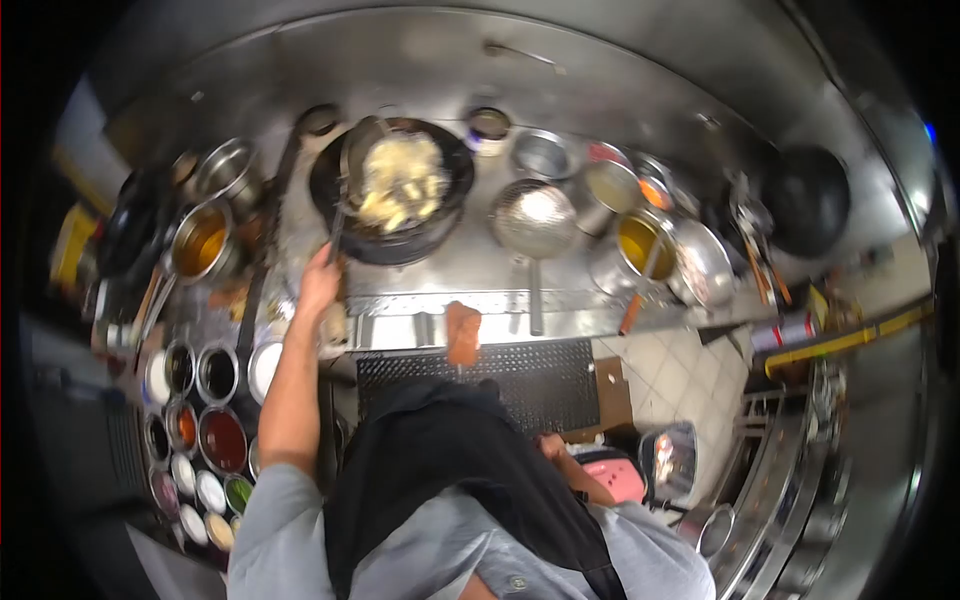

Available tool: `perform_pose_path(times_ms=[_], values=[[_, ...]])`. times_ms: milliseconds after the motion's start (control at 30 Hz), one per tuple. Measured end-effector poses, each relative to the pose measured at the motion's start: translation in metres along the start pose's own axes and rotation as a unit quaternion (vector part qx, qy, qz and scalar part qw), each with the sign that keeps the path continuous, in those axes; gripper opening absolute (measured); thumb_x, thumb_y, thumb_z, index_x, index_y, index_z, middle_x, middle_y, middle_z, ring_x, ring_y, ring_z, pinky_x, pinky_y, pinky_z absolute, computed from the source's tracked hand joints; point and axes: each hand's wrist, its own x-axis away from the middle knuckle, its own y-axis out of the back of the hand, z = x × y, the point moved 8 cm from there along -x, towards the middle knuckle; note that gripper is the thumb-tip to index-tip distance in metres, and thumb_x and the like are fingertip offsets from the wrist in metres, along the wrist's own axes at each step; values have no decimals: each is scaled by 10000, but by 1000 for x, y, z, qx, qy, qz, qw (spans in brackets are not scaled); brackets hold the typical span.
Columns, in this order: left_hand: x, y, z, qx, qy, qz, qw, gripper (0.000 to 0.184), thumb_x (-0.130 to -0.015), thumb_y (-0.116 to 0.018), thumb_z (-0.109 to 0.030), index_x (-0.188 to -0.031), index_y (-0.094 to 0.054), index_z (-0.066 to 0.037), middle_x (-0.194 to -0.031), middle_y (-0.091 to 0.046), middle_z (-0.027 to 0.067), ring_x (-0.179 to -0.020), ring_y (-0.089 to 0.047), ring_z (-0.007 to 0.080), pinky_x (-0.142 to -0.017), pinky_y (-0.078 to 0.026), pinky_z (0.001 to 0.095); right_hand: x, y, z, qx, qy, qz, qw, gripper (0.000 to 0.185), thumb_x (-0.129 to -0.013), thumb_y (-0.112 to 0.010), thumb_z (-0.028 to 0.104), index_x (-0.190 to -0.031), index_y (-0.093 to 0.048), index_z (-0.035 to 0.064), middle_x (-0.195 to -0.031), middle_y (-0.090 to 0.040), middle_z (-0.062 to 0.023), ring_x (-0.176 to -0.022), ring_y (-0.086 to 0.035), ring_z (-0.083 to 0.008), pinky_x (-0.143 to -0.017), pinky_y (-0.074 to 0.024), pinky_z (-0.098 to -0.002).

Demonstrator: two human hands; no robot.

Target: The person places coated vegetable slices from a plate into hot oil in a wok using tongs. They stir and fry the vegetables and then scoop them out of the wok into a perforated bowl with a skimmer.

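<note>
My left hand [320, 283] is closed around the handle of a round skimmer [357, 165], reaching over the black wok [455, 160] on the stove. Pale yellow pieces of food [405, 180] fill the wok beside the skimmer's bowl; blur hides what they are. Down by my right hip, beside the black apron [430, 440], hangs my right hand [548, 445]. Its fingers are too small and partly hidden to make out.
A perforated ladle-strainer [533, 220] rests on a pot right of the wok. Pots of yellow liquid [640, 245] and orange liquid [200, 245] flank the stove. Several sauce containers [222, 440] stand at the lower left. An orange-brown block [462, 333] sticks up at the counter's front edge.
</note>
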Motion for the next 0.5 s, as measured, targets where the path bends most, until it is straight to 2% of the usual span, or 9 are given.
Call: perform_pose_path(times_ms=[100,167,200,267,433,500], values=[[8,-4,-13,-29,-29,13,999,494,-866,-439,1,-1357,-482,27,-1212,-582,167,-1119,-531,232,-955,-384,301,-7,1,-11,-98,-137,-6,986,316,-833,-574,191,-1128,-655,110,-883,-671,-69,-774,-668,-217,-686,-558,-376],[23,0,-27,-61,-52,11,997,490,-869,-431,17,-1356,-477,44,-1307,-570,196,-1230,-526,255,-1042,-367,304,-2,2,11,-104,-130,-24,986,308,-852,-540,179,-1132,-655,126,-855,-654,-42,-712,-649,-163,-632,-553,-347],[40,6,-56,-110,-98,4,989,490,-870,-424,24,-1357,-474,46,-1310,-568,199,-1240,-523,262,-1051,-360,308,2,3,18,-102,-126,-32,986,306,-861,-523,173,-1134,-655,133,-841,-645,-28,-681,-639,-136,-605,-551,-332],[55,7,-62,-111,-97,16,989,486,-879,-425,25,-1362,-472,34,-1304,-570,205,-1239,-526,264,-1054,-359,312,-32,-1,3,-12,-46,-32,998,310,-859,-527,183,-1139,-652,135,-844,-647,-20,-687,-642,-136,-616,-550,-331],[93,11,-60,-138,-88,30,986,474,-901,-432,21,-1372,-473,2,-1312,-564,215,-1246,-528,277,-1055,-360,321,-8,-11,13,-74,-99,-11,992,285,-851,-541,223,-1089,-666,128,-854,-658,-14,-691,-648,-147,-585,-550,-343],[102,13,-50,-133,-64,47,988,469,-903,-440,25,-1370,-479,-6,-1301,-574,213,-1232,-541,287,-1039,-378,327,-12,-13,8,-4,-84,2,996,248,-852,-539,229,-1032,-669,117,-849,-661,-16,-696,-654,-154,-575,-550,-344]])
